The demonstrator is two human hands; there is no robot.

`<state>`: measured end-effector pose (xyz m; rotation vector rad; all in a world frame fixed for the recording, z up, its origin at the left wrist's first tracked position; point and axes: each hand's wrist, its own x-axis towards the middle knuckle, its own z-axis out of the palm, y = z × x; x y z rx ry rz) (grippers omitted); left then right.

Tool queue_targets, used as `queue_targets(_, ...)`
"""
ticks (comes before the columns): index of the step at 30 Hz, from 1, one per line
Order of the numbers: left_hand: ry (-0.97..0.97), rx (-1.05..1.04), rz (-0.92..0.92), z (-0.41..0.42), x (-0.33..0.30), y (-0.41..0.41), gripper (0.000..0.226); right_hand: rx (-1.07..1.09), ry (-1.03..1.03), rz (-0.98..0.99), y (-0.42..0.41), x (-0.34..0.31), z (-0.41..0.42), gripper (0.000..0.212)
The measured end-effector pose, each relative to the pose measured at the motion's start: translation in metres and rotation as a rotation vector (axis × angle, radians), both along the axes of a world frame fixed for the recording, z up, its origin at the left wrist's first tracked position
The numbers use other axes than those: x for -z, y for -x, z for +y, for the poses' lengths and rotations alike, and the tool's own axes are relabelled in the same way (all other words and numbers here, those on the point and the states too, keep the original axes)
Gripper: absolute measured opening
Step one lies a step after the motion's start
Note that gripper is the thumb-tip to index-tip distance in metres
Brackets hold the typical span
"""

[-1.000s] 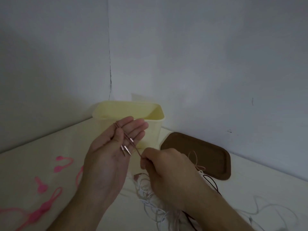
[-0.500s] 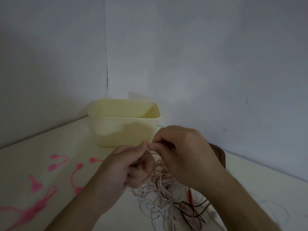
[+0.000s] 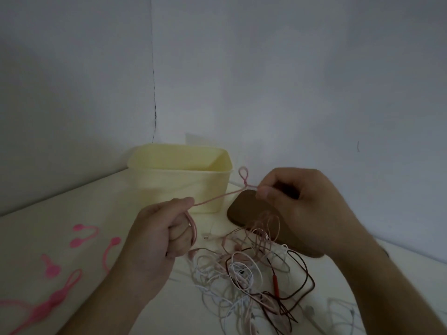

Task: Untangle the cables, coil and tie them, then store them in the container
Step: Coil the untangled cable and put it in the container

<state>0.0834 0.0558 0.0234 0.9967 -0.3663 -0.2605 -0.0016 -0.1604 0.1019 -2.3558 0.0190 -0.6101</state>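
Note:
A thin pink cable (image 3: 217,197) stretches taut between my two hands, with a small twisted loop sticking up near the right one. My left hand (image 3: 159,230) grips the cable, fingers curled round it, more pink strands hanging below the fist. My right hand (image 3: 300,201) pinches the cable's other end between thumb and fingertip. Under both hands a tangled heap of white, pink, dark brown and red cables (image 3: 251,274) lies on the table. The pale yellow container (image 3: 179,182) stands open behind my hands.
A brown lid (image 3: 244,211) lies flat to the right of the container, partly under my right hand. Several pink silicone cable ties (image 3: 84,235) are scattered on the white table at the left. Grey walls meet in a corner behind the container.
My hands have drawn apart from a close huddle, pulling the pink cable taut between them. The right hand has moved right and the left hand down and left.

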Motion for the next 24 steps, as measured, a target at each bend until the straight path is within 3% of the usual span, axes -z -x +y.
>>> queue_targets(6,0.075,-0.006,0.081,0.005,-0.002,-0.007,0.050,0.325,-0.193,-0.255,0.000,-0.002,-0.014,0.040)
queue_targets(12,0.057,0.033,0.032,0.003,-0.002,-0.001,0.048,0.561,0.010,-0.085,0.000,-0.001,-0.020,0.051)
queue_targets(14,0.005,0.044,-0.023,0.000,-0.003,0.004,0.050,0.562,0.184,0.056,-0.002,0.002,-0.013,0.038)
queue_targets(16,-0.055,0.064,-0.083,-0.004,-0.002,0.008,0.055,0.419,0.273,0.106,-0.003,0.005,0.005,0.020)
queue_targets(19,-0.088,0.106,-0.097,-0.009,0.000,0.013,0.053,-0.013,0.139,0.158,0.000,0.011,0.042,0.051)
queue_targets(21,-0.089,0.118,-0.048,-0.008,0.000,0.015,0.047,-0.229,0.133,0.185,-0.002,0.020,0.061,0.058)
queue_targets(24,-0.097,0.136,-0.031,-0.005,-0.002,0.016,0.046,-0.263,0.191,0.170,-0.011,0.031,0.067,0.047)
